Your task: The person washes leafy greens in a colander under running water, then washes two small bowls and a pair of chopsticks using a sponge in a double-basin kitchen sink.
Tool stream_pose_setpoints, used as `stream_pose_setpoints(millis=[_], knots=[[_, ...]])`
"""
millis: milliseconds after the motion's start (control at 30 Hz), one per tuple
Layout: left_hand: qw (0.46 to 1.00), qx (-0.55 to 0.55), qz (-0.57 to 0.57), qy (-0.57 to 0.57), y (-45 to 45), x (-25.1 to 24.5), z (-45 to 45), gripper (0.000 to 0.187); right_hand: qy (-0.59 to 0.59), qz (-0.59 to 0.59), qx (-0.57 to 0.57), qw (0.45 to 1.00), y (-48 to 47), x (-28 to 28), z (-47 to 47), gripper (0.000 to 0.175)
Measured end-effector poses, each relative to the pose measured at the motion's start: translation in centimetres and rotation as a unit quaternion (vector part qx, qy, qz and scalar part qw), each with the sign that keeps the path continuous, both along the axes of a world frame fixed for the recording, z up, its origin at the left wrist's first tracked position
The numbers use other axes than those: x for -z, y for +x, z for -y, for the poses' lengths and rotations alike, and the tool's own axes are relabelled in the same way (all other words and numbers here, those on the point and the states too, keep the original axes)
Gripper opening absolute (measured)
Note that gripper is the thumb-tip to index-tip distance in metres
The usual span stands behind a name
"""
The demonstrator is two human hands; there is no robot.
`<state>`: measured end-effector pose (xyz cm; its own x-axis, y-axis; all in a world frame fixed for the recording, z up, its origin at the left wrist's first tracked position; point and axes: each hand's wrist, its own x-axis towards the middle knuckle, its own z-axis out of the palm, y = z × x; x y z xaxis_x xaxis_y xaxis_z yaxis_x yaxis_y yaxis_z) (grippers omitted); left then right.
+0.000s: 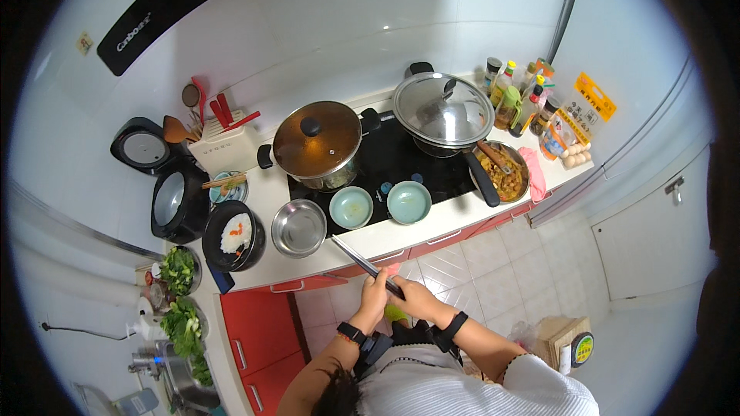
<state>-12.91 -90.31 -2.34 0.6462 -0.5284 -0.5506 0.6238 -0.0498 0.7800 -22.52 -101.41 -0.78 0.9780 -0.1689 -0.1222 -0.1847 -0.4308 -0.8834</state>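
My left hand (pixel 376 293) and my right hand (pixel 413 297) meet in front of my waist, both closed around the dark end of long metal kitchen tongs (pixel 361 261). The tip of the tongs points up and left, over the counter edge. Just beyond that tip lie an empty steel bowl (pixel 299 229) and a pale green bowl (pixel 351 208); a second green bowl (pixel 409 202) stands to its right on the black cooktop (pixel 381 150). To the left, a black inner pot (pixel 219 228) holds white rice with orange bits.
A lidded stockpot (pixel 317 138) and a lidded wok (pixel 444 110) stand on the cooktop. At right are a pan of stew (pixel 502 179), seasoning bottles (pixel 509 104) and eggs (pixel 576 156). An open rice cooker (pixel 179 202), leafy greens (pixel 182 320) and a sink (pixel 188 378) are at left.
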Motion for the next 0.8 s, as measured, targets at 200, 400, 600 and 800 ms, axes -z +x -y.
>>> stream_pose_setpoints(millis=[200, 400, 600, 800], knots=[[0.997, -0.02, 0.037, -0.06, 3.3, -0.7, -2.1, 0.023, 0.131, -0.013, 0.168, 0.977, 2.0, 5.3, 11.3, 0.036], [0.995, -0.082, 0.049, -0.011, 7.4, 1.2, -0.9, 0.022, 0.339, -0.069, 0.29, 0.892, 7.6, 10.8, 19.2, 0.061], [0.972, -0.188, 0.079, 0.116, 13.0, 4.5, 1.1, 0.026, 0.398, -0.057, 0.264, 0.877, 10.3, 11.0, 18.6, 0.053], [0.961, -0.208, 0.074, 0.164, 15.9, 7.8, 3.1, 0.035, 0.447, -0.031, 0.271, 0.852, 10.4, 11.2, 17.9, 0.045]])
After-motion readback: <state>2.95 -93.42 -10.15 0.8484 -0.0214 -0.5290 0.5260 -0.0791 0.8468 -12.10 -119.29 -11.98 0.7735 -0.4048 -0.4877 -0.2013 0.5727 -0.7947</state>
